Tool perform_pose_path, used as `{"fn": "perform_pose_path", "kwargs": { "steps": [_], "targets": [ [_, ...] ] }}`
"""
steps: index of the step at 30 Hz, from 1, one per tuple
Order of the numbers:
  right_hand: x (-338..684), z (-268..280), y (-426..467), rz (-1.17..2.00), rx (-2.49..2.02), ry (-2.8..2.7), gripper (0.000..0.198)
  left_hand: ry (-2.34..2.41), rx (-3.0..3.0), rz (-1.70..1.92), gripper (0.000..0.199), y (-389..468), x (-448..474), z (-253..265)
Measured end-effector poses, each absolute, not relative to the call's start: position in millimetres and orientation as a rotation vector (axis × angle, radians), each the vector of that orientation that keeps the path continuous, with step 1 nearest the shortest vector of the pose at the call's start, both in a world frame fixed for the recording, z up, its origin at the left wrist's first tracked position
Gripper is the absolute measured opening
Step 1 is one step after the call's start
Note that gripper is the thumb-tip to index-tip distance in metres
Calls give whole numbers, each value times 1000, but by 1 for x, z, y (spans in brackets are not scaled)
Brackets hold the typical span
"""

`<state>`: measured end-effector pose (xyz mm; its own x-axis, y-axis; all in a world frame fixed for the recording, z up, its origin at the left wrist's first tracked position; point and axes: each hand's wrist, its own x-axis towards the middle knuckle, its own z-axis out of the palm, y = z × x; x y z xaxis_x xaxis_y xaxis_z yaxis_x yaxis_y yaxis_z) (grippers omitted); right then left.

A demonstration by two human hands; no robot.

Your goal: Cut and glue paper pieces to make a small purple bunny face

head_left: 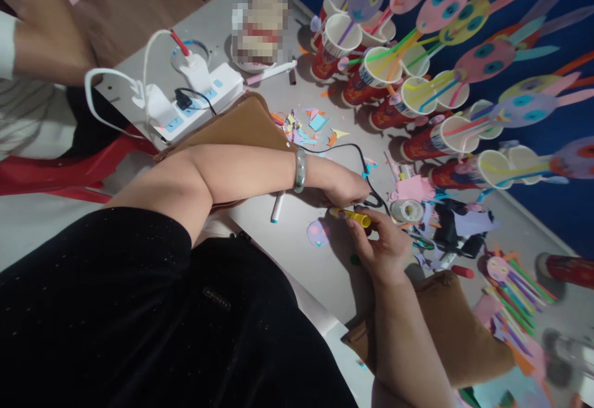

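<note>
My right hand is closed around a slim yellow tube, much like a glue stick, held between thumb and fingers above the grey table. Just beyond it, my left hand, with a green bangle at the wrist, has its fingers curled by a black cord; whatever they hold is hidden. A small purple paper oval with face-like marks lies below the tube. Nearby is a white marker with a blue end, partly under my left forearm.
Paper cups holding straws topped by paper animal faces line the blue wall. Paper scraps, a tape roll and colourful straws lie about. A power strip and brown pouch are left; another person's arm is beyond.
</note>
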<state>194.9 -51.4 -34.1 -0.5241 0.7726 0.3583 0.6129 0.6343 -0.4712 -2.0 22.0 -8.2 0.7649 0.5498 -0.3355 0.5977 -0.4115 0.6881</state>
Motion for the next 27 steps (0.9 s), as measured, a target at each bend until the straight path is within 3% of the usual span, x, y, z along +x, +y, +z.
{"fn": "perform_pose_path", "kwargs": {
  "steps": [8,15,24,27],
  "targets": [
    [197,-26,-53,685,-1082,-2256,19,836,2169,-42,21,21,-3,-9],
    [218,-38,-26,964,-1076,-1337,21,845,2215,-132,22,20,-2,-5],
    [224,-37,-15,1265,-1073,-1393,28,792,2174,-130,20,23,-3,-7],
    [215,-36,-22,1211,-1079,-1475,30,745,2169,-131,21,25,-5,-6]
  ]
}}
